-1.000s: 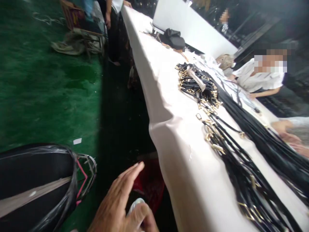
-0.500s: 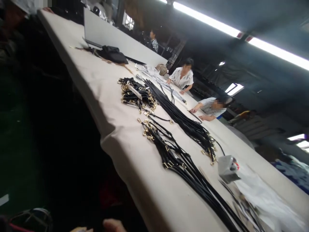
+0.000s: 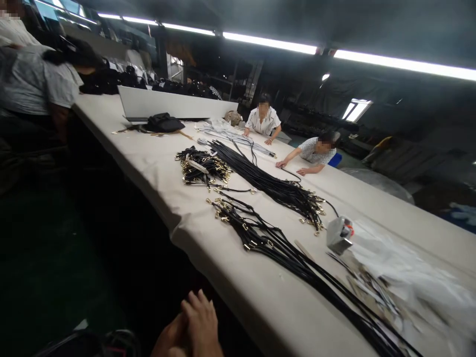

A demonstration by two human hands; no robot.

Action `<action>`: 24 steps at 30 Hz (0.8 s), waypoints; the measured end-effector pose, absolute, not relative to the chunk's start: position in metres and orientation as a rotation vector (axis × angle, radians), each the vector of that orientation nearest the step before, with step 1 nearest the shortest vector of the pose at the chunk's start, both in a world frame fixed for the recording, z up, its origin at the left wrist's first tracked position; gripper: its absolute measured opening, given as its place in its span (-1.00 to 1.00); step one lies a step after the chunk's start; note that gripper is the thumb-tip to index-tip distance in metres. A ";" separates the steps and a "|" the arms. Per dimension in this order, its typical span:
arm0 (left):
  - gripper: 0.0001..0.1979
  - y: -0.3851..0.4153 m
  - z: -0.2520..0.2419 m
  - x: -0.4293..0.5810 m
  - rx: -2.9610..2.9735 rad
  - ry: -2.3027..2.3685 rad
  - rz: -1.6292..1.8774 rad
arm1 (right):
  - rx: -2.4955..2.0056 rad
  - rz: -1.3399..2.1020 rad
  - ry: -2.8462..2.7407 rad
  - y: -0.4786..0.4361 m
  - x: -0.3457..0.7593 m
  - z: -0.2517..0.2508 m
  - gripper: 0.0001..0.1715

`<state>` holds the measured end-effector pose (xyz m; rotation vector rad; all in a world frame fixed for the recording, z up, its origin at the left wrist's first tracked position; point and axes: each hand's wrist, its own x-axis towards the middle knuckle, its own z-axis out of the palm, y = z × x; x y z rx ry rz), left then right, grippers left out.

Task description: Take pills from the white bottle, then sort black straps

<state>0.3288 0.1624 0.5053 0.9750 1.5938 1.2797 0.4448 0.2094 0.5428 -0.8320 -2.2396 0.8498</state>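
Note:
At the bottom of the view, in front of the table's near edge, my two hands are together. My right hand (image 3: pixel 203 320) lies over my left hand (image 3: pixel 169 334), its fingers stretched out and holding nothing visible. The fingers of my left hand are mostly hidden behind the right one. Nearest to them on the table is a long bundle of black straps (image 3: pixel 297 263) with gold-coloured buckles and clips. Beyond it lies a second bundle of black straps (image 3: pixel 264 181), with a heap of shorter straps (image 3: pixel 204 166) to its left.
A cloth-covered table (image 3: pixel 230 282) runs diagonally across the view. On it are a white box-like holder (image 3: pixel 339 235), clear plastic sheeting (image 3: pixel 401 263), a black bag (image 3: pixel 165 122) and a pale upright board (image 3: pixel 178 103). Two co-workers lean at the far side; others stand at left.
My view has levelled and turned left, bringing people at the left into sight. My hands have come up further into view and now rest together.

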 end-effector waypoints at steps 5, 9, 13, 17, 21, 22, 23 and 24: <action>-0.51 0.212 0.568 0.356 1.100 1.510 1.168 | -0.714 1.241 -2.514 0.292 0.505 0.625 -0.50; -0.61 0.274 0.590 0.403 1.127 1.399 1.201 | -0.856 0.893 -2.686 0.356 0.552 0.631 -0.56; -0.61 0.332 0.591 0.447 1.071 1.385 1.196 | -1.155 0.802 -2.759 0.408 0.596 0.632 -0.56; -0.54 0.366 0.606 0.460 1.014 1.269 1.088 | -1.017 0.945 -2.968 0.444 0.620 0.661 -0.36; -0.61 0.380 0.622 0.452 1.094 1.220 1.022 | -1.197 0.664 -3.129 0.456 0.611 0.672 -0.64; -0.62 0.382 0.623 0.450 1.110 1.241 0.998 | -1.291 0.573 -3.137 0.458 0.607 0.669 -0.66; -0.62 0.383 0.622 0.448 1.119 1.263 0.963 | -1.362 0.503 -3.138 0.459 0.605 0.664 -0.62; -0.60 0.384 0.619 0.446 1.121 1.282 0.922 | -1.395 0.462 -3.139 0.460 0.604 0.658 -0.58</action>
